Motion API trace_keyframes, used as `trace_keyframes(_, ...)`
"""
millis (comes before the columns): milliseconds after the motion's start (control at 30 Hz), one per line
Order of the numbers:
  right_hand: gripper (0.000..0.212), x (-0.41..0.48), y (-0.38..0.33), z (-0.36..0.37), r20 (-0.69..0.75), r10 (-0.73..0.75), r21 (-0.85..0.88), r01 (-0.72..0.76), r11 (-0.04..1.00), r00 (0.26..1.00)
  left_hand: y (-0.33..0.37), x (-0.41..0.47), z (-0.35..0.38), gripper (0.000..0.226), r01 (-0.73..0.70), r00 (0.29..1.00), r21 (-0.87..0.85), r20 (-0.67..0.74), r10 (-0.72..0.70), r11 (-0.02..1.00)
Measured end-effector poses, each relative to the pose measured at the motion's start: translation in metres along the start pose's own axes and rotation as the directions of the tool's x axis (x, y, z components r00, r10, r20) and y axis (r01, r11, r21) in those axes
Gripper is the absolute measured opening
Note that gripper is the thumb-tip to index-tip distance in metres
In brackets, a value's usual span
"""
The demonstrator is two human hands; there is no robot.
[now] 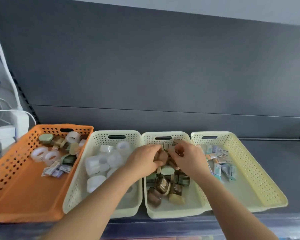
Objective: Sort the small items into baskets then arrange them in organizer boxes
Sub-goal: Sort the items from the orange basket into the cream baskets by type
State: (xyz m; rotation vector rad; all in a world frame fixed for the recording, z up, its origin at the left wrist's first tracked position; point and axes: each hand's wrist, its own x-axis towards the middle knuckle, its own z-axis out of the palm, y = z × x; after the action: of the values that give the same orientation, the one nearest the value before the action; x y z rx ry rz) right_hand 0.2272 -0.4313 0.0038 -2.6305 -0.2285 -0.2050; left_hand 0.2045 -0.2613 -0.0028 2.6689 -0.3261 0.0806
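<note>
4 baskets stand side by side along the back edge of a dark shelf (293, 170), each with its long axis running from the front edge toward the back. At the left end is the orange basket (9, 172), which holds a mixed heap of unsorted items (59, 149) gathered in its back half. To its right come 3 cream baskets. The tape basket (76, 186) holds white tape rolls (95, 165), the middle basket (171, 212) holds brown and green jars and blocks (166, 186), and the packet basket (260, 172) holds small printed packets (218, 155).

Both hands meet over the back half of the middle basket, close enough that they nearly touch. The left hand (144, 161) has its fingers curled around a brown bundle (163, 157), and the right hand (189, 156) pinches at the same bundle with bent fingertips. A thin dark loop shows between them. Blur hides what the bundle is, and whether it rests on the pile below or is lifted clear of it.

The bundle already sits over its own kind, so it probably only needs letting go. The sorting looks unfinished, since the orange basket still has tape rolls, jars and packets in it. That heap lies left of both hands, beyond the tape basket, so the left hand is nearer and would reach across the white rolls. White cables and an adapter (19, 122) sit past the shelf's left end.
</note>
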Motion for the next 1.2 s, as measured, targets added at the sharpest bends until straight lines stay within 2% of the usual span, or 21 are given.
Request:
trace_keyframes(67,0.015,-0.001,0.01,0.001,0.027,0.009,-0.066,-0.007,0.998,1.0,0.002,0.004,0.004,0.058,-0.017,0.997,0.128,0.071,0.008,0.992)
trace_keyframes(133,0.022,-0.003,0.015,0.005,0.057,0.004,-0.111,0.002,0.994,0.998,0.001,0.005,0.008,0.064,-0.004,0.977,0.24,0.21,-0.048,0.971)
trace_keyframes(200,0.027,-0.005,0.016,0.008,0.062,-0.024,-0.089,0.029,0.996,0.998,-0.001,0.005,0.012,0.062,-0.006,0.953,0.309,0.291,-0.088,0.951)
trace_keyframes(233,0.028,-0.005,0.015,0.009,0.06,-0.042,-0.067,0.046,0.997,0.997,-0.002,0.004,0.013,0.061,-0.013,0.953,0.323,0.289,-0.086,0.946)
trace_keyframes(500,0.03,0.011,-0.015,0.02,0.032,-0.158,-0.056,0.159,0.986,0.987,-0.024,-0.006,-0.007,0.044,-0.014,1.0,0.211,-0.002,0.015,0.977)
trace_keyframes(700,0.029,0.021,-0.068,0.039,0.046,-0.307,0.013,0.307,0.952,0.95,-0.061,-0.027,-0.046,0.03,0.113,0.968,0.188,-0.241,-0.066,0.976)
trace_keyframes(867,0.025,0.023,-0.132,0.064,0.079,-0.489,0.092,0.482,0.871,0.869,-0.111,-0.06,-0.085,0.02,0.262,0.924,0.279,-0.35,-0.156,0.924)
trace_keyframes(1000,0.025,0.019,-0.186,0.086,0.152,-0.61,0.118,0.599,0.792,0.778,-0.16,-0.095,-0.108,0.018,0.396,0.877,0.261,-0.392,-0.279,0.88)
trace_keyframes(1067,0.022,0.017,-0.212,0.098,0.223,-0.668,0.096,0.666,0.74,0.71,-0.184,-0.11,-0.114,0.014,0.497,0.85,0.248,-0.331,-0.41,0.832)
trace_keyframes(1133,0.023,0.014,-0.236,0.111,0.346,-0.681,0.037,0.715,0.698,0.646,-0.205,-0.123,-0.114,0.015,0.579,0.815,0.25,-0.196,-0.545,0.776)
trace_keyframes(1200,0.026,0.012,-0.255,0.124,0.465,-0.658,-0.054,0.761,0.647,0.593,-0.222,-0.135,-0.109,0.022,0.601,0.79,0.255,-0.046,-0.612,0.757)
